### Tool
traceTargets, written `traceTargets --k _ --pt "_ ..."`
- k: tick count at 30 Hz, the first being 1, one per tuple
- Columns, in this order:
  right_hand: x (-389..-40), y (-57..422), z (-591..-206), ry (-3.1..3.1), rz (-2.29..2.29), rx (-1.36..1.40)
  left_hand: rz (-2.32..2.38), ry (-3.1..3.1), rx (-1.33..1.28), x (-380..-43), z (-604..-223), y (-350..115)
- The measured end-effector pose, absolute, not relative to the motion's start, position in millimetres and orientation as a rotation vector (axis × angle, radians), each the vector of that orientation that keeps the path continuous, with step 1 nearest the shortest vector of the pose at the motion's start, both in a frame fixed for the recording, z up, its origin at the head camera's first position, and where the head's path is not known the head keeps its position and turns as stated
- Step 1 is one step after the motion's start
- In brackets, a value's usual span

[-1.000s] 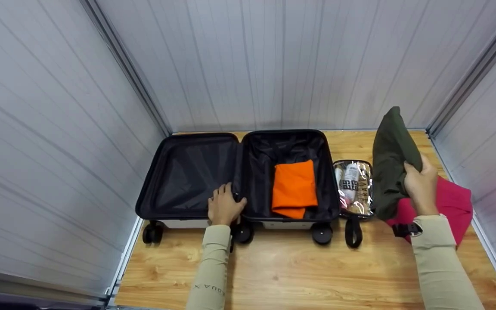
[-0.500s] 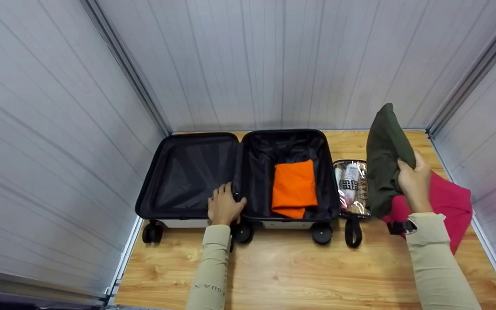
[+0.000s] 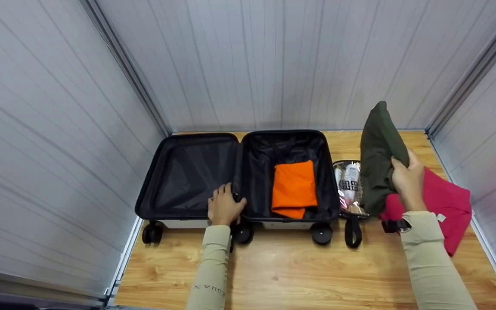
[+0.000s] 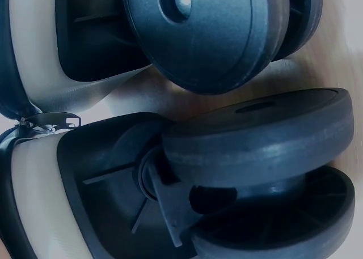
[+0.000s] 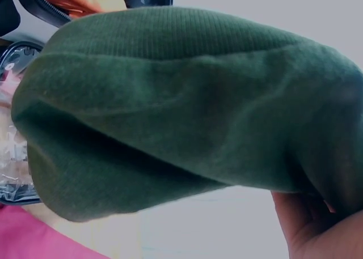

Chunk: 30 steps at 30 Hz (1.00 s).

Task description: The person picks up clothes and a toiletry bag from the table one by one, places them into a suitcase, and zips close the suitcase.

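Observation:
A dark green folded garment (image 3: 379,163) with a ribbed edge hangs from my right hand (image 3: 407,176), which pinches its right side between thumb and fingers; in the right wrist view the green garment (image 5: 170,111) fills most of the picture. My left hand (image 3: 225,204) rests on the front rim where the two halves of an open black-lined suitcase (image 3: 187,172) meet, its fingers extended over the left half and its thumb pointing right. Inside the right half lies a folded orange garment (image 3: 294,187). Beneath my right wrist a pink garment (image 3: 448,202) lies on the floor.
A clear toiletry pouch (image 3: 349,185) with bottles stands beside the suitcase's right side, partly covered by the green garment; its black strap (image 3: 353,232) points forward. Suitcase wheels (image 4: 198,32) jut out in front. Grey panel walls (image 3: 274,64) enclose the wooden floor (image 3: 295,271).
My right hand has moved left with the green garment, covering more of the pouch and uncovering more of the pink garment. My left hand has stayed in place.

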State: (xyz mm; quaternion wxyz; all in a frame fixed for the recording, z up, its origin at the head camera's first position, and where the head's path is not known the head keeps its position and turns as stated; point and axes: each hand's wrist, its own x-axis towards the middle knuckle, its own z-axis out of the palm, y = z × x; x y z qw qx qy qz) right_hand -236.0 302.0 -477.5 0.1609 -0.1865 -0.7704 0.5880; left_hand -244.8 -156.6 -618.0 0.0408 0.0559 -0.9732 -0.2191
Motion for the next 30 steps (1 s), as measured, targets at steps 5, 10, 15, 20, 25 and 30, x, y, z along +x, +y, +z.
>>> traceTargets --k 5,10,15,20,25,30 --pt "-235.0 297.4 -474.9 -2.219 1.711 -0.471 -0.642 -2.992 0.174 -245.5 -617.6 -157.6" --pt "-235.1 293.5 -472.5 -2.235 1.691 -0.483 -0.621 -3.010 0.181 -246.5 -617.8 -157.9" --pt "-237.9 289.4 -470.4 -2.262 1.651 -0.480 -0.616 -3.008 0.181 -246.9 -618.4 -157.9" --pt "-241.7 284.5 -470.7 -2.227 1.664 -0.449 -0.630 -2.998 0.177 -245.5 -618.6 -158.1" --pt "-243.4 280.2 -470.4 -2.239 1.647 -0.440 -0.635 -2.986 0.165 -244.6 -618.7 -158.0" --pt "-243.8 275.5 -468.6 -2.259 1.646 -0.410 -0.622 -2.989 0.165 -245.0 -618.9 -157.6"
